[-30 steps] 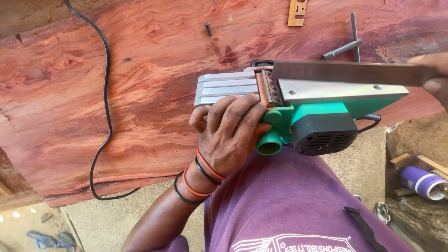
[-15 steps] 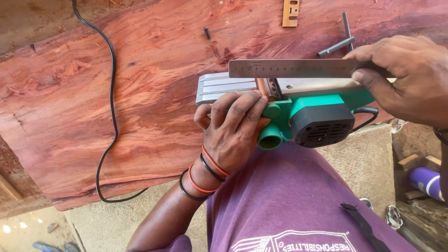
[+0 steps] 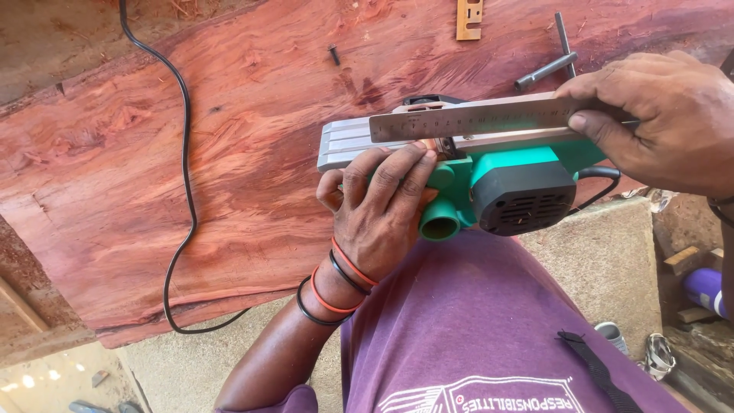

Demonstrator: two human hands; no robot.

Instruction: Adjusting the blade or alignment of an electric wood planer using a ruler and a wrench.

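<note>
Planer (image 3: 489, 180), an electric one with a green and black body, lies upturned on my lap against the edge of the red wood slab (image 3: 229, 153), its grey sole plate facing up at me. My left hand (image 3: 382, 206) is closed around the front of the body, fingers curled over the sole just beside the cutter slot, steadying the tool. My right hand (image 3: 657, 115) pinches the far end of a steel ruler (image 3: 474, 118) between thumb and fingers and lays it lengthwise along the sole, edge down across the slot. I judge the step in hand to be a check of blade height against the sole; whether the ruler sits flush I cannot tell from this angle. The next move, in my judgement, calls for keeping the ruler flat on both sole halves while the left hand holds the body steady. A black power cord (image 3: 183, 191) trails over the slab; its plug is out of view. A metal key (image 3: 547, 69), a small dark screw (image 3: 334, 55) and a wooden offcut (image 3: 469, 19) lie apart on the slab.
</note>
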